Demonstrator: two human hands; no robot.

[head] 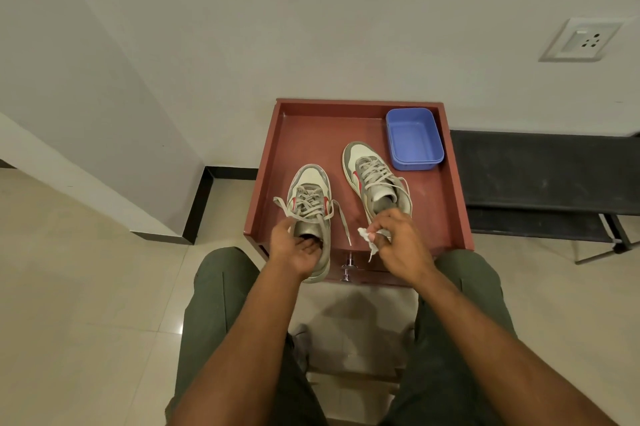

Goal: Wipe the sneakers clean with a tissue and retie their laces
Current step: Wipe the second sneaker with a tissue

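Two grey-and-white sneakers with red side marks stand on a low red-brown table (304,134), toes pointing away from me. The left sneaker (313,188) has loose, untied laces spread to both sides. My left hand (294,249) grips its heel, fingers inside the opening. The right sneaker (369,172) stands farther back, its laces also loose. My right hand (398,242) is in front of that sneaker's heel and pinches a small crumpled white tissue (367,239) between thumb and fingers.
A blue plastic tub (414,139) sits at the table's far right corner. The table has a raised rim and a metal knob (347,268) on its front. A dark bench (547,176) stands to the right, white walls behind and to the left. My knees flank the table.
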